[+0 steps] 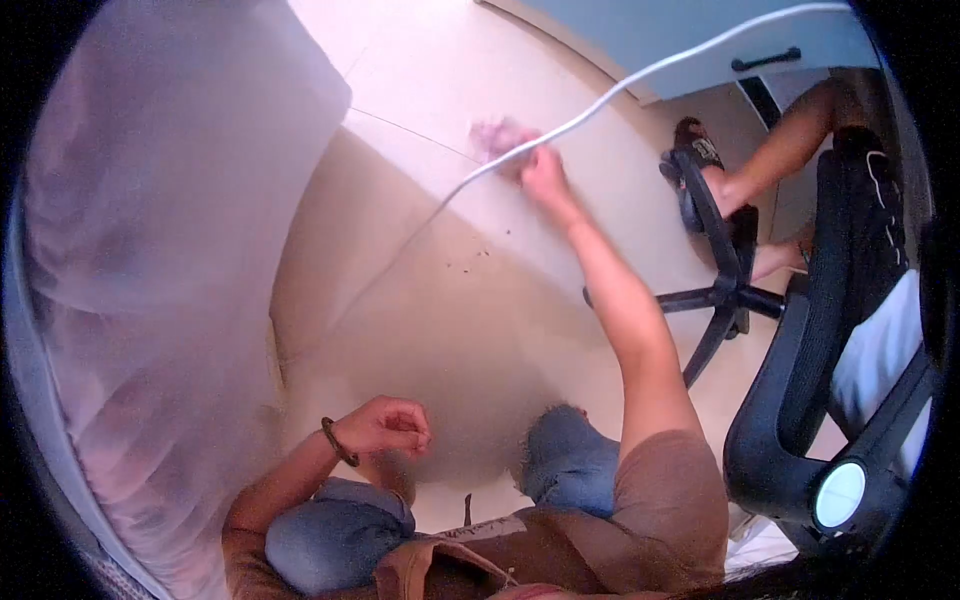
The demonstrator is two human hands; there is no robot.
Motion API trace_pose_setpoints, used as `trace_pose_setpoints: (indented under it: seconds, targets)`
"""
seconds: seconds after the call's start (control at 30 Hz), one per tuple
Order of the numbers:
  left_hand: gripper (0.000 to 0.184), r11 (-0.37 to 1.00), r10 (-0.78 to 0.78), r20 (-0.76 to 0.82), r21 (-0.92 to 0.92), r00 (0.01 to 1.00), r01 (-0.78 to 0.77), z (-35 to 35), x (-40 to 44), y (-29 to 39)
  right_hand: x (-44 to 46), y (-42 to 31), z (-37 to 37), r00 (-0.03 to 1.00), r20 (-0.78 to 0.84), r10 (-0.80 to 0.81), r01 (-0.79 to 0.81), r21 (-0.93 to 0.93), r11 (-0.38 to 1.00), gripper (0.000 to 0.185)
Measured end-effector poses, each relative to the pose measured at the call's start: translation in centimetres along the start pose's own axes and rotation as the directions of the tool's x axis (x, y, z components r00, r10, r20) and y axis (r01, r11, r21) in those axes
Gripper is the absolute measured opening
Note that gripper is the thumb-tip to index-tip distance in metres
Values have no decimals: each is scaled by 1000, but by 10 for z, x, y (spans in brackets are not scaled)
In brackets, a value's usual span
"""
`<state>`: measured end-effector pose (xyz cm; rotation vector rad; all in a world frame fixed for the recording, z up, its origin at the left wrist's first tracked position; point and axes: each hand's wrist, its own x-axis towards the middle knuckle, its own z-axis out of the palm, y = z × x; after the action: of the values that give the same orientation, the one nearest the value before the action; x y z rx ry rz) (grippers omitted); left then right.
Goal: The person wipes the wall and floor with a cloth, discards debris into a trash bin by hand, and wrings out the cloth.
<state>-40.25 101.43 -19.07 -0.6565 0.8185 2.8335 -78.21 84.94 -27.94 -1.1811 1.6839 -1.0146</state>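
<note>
A pinkish cloth [497,137], blurred and bunched, lies on the floor [400,320] just beyond the dark specks [470,262] as seen from the person. The right hand [543,178] is at the cloth, also beyond the specks and a little to their right; its fingers are bent in and closed on the near end of the cloth, though blur hides just how each one grips. A white cable [640,75] passes in front of the cloth and the right hand, then slants down to the left of the specks, where it fades; whether it touches the hand cannot be told. The specks themselves lie loosely scattered, one apart from the rest toward the hand. On the person's side of the specks, the left hand [398,425] hangs near the left knee [340,535], its fingers loosely curled, short of a fist, with nothing seen in them; a dark bracelet [339,442] rings the wrist. The right knee [570,460], in blue denim like the other, is also on the near side of the specks. Left of the specks hangs a pale sheet [190,200]. Well to their right stands a black chair [735,285], with another person's leg [790,145] and sandal [695,140] by its base. Beyond the specks, far to the right, is a blue drawer [690,30].
</note>
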Motion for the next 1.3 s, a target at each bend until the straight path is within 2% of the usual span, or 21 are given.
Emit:
trace_pose_setpoints:
  seconds: [0.07, 0.1, 0.17, 0.23, 0.3, 0.37, 0.4, 0.43, 0.53, 0.6, 0.63, 0.67, 0.7, 0.73, 0.8, 0.97, 1.03, 1.13, 1.2, 1.27, 1.3]
  targets:
    - [7, 999, -11, -21, 50, 1000, 12, 5, -1, -8, 48, -1, -16, 986, -128, -110, 106, -35, 994, 23]
    - [7, 997, -13, -34, 75, 999, 16, 2, 0, -11, 68, 6, -18, 946, -183, -268, 197, -332, 923, 24]
    - [7, 999, -21, -28, 35, 999, 22, -7, 2, -11, 94, 24, -16, 814, -141, -564, 225, -818, 530, 26]
    - [7, 999, -31, -54, 20, 998, 32, -7, 0, -9, 70, -27, 12, 855, -130, -501, 384, -490, 782, 19]
    - [7, 999, -26, -103, 33, 994, 29, -12, 4, -3, 49, -23, 42, 791, 66, -608, 566, -455, 688, 14]
    - [4, 999, -1, -155, 37, 988, 7, -28, 13, 0, -7, -27, 60, 862, 254, -439, 451, 14, 893, 19]
    - [3, 999, 13, -178, 40, 984, -6, -38, 18, -4, -31, -18, 66, 676, 344, -652, 732, -214, 647, 22]
    - [3, 998, 13, -177, 59, 984, -3, -51, 28, -10, -59, 0, 65, 743, 414, -526, 668, -396, 631, 30]
    - [4, 993, 32, -176, 120, 984, -11, -90, 54, -16, -67, -1, 53, 792, 353, -498, 582, -190, 791, 37]
    - [5, 990, 73, -162, 130, 984, -52, -103, 65, -13, -28, 0, 40, 937, 244, -252, 214, 171, 962, 42]
    - [5, 984, 93, -170, 166, 981, -65, -107, 66, -13, -4, 1, 31, 983, 161, -89, 22, 376, 926, 45]
    - [5, 976, 115, -174, 202, 978, -79, -109, 66, -15, 24, -1, 17, 986, 58, 157, -162, 569, 806, 48]
    - [5, 966, 140, -174, 241, 975, -96, -113, 68, -15, 63, 4, -2, 981, -191, 33, 2, 178, 984, 50]
    - [5, 965, 149, -185, 240, 971, -102, -116, 68, -17, 98, 11, -14, 915, -362, -179, 81, -268, 960, 53]
    - [5, 966, 160, -214, 236, 964, -108, -117, 66, -23, 148, 24, -4, 879, -388, -275, -15, -600, 800, 55]
    - [7, 966, 131, -304, 253, 944, -52, -101, 54, -4, 196, -31, 64, 928, -176, -329, 99, -733, 673, 50]
    - [8, 965, 116, -305, 262, 945, -33, -100, 53, 1, 201, -59, 93, 922, -139, -362, 157, -719, 677, 46]
    - [8, 974, 112, -268, 220, 957, -53, -106, 52, -10, 194, -80, 126, 912, 74, -403, 354, -636, 685, 38]
    - [10, 989, 136, -223, 94, 965, -117, -113, 58, -27, 170, -74, 134, 775, 281, -567, 626, -469, 623, 37]
    - [7, 986, 147, -257, 116, 955, -121, -108, 60, -21, 108, -76, 128, 795, 364, -486, 607, -494, 623, 42]
    - [6, 984, 154, -276, 130, 949, -122, -108, 61, -18, 80, -52, 125, 729, 405, -552, 684, -433, 587, 41]
